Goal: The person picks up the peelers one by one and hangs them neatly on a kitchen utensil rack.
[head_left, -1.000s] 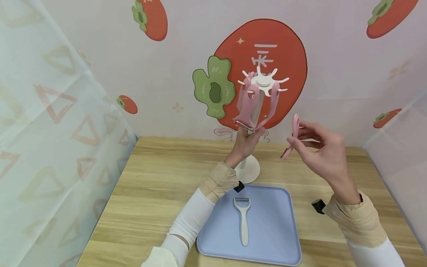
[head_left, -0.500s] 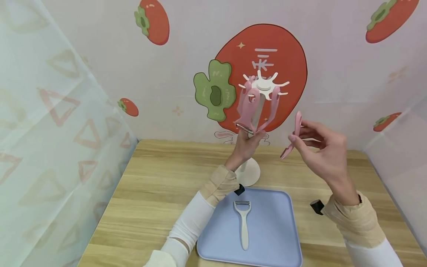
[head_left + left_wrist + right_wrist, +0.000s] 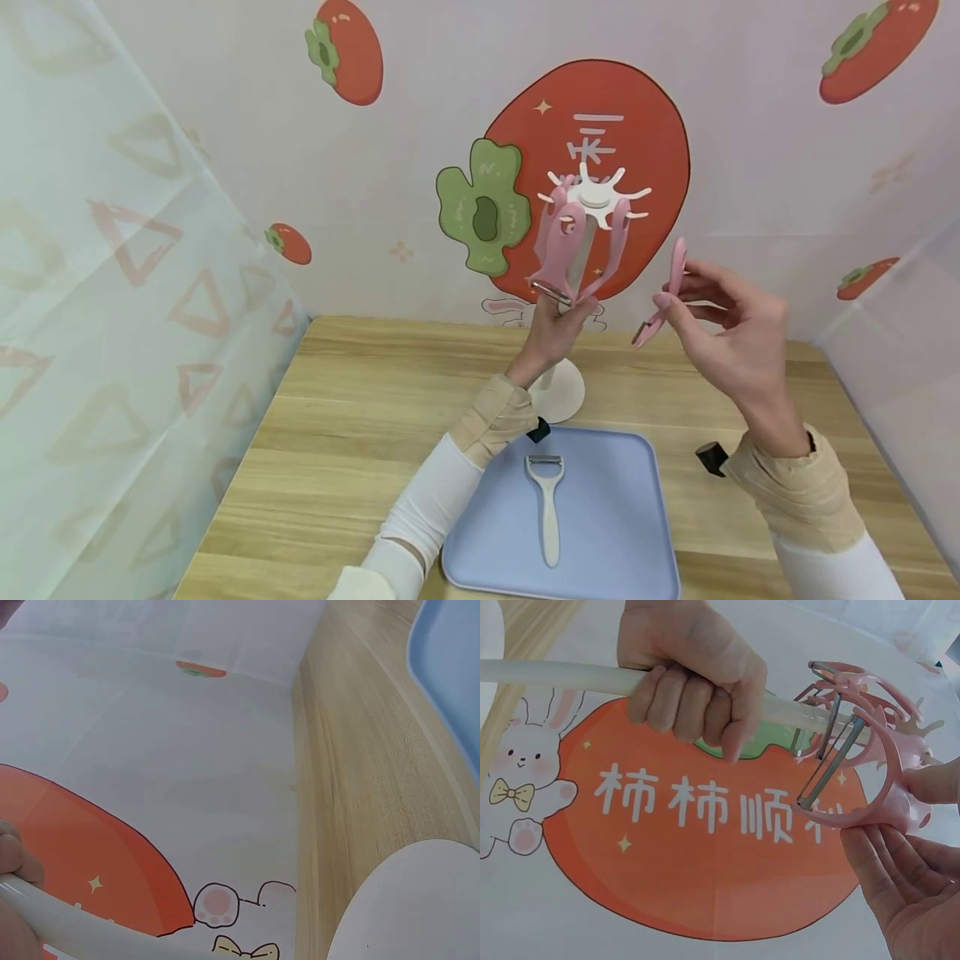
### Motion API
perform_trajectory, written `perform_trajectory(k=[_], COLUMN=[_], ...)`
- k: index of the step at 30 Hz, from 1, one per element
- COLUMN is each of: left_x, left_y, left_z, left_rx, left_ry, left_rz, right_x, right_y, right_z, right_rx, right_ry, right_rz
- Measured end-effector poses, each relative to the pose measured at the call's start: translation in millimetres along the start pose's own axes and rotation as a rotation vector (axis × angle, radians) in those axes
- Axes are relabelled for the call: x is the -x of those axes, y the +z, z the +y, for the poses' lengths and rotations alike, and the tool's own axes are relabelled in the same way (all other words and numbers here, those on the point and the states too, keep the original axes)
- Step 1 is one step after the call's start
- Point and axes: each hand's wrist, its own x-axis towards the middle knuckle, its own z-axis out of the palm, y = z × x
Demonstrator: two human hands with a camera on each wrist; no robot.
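In the head view my left hand [image 3: 551, 337] grips the pole of a white hook stand, just under the pink peelers [image 3: 561, 250] that hang from its hooks. In the right wrist view its fingers curl round the white pole [image 3: 562, 672]. The star-shaped top [image 3: 596, 196] of the stand has several bare hooks. To the right of it, my right hand [image 3: 738, 342] pinches another pink peeler [image 3: 677, 268] by its handle, blade end down, apart from the stand. The right wrist view shows this peeler's metal blade [image 3: 829, 761] up close.
The stand's round white base [image 3: 562, 398] is on the wooden table [image 3: 330, 433]. In front of it lies a blue tray [image 3: 615, 508] bearing a white peeler [image 3: 551, 517]. A wall cloth [image 3: 750, 150] with persimmon prints hangs behind.
My right hand has moved a little up and to the right with the pink peeler. The left hand keeps its grip on the pole. The head view has shifted slightly, so the scene sits lower.
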Motion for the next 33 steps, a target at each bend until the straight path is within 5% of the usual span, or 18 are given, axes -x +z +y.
perform_trajectory(k=[21, 33], left_x=[-0.6, -0.3], left_y=[0.4, -0.3], left_z=[0.6, -0.7], left_rx=[-0.031, -0.016], left_ry=[0.006, 0.025], left_rz=[0.008, 0.000], right_x=[-30.7, -46.8], right_y=[-2.5, 6.8], right_z=[-17.4, -6.4], right_rx=[-0.036, -0.047], right_ry=[-0.055, -0.047], right_rz=[0.075, 0.113])
